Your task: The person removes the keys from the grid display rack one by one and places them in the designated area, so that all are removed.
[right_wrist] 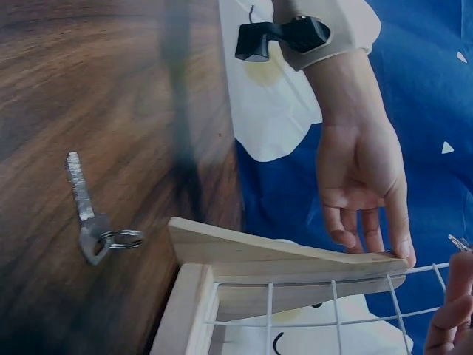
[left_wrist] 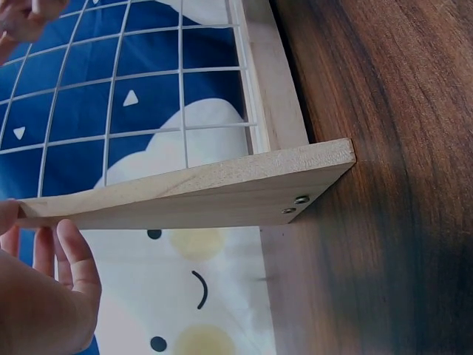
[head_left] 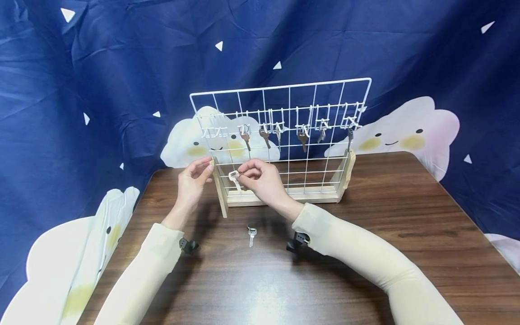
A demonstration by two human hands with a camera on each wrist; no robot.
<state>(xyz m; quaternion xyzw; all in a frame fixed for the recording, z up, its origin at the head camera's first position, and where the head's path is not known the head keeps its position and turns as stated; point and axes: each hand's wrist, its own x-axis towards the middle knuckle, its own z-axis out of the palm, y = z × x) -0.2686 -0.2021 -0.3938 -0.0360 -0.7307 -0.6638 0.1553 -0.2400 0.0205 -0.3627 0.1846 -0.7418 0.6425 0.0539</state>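
Note:
A white wire grid rack (head_left: 289, 88) stands on wooden supports at the back of the table. My left hand (head_left: 192, 183) holds the upper end of the rack's left wooden side board (head_left: 221, 194), thumb and fingertips at its edge, as the left wrist view also shows. In front of the grid's lower left part, my right hand (head_left: 264, 183) pinches a silver key (head_left: 234, 177) near its head; the fingers partly cover it. A second silver key (head_left: 252, 235) with a small split ring lies flat on the table before the rack.
Several keys hang from white hooks along the grid, among them a brown key (head_left: 302, 137) and a dark key (head_left: 350, 140) at the right end. Hooks at the left end (head_left: 214, 132) hold no key. A blue cloth (head_left: 260, 40) with clouds hangs behind the brown table (head_left: 365, 253).

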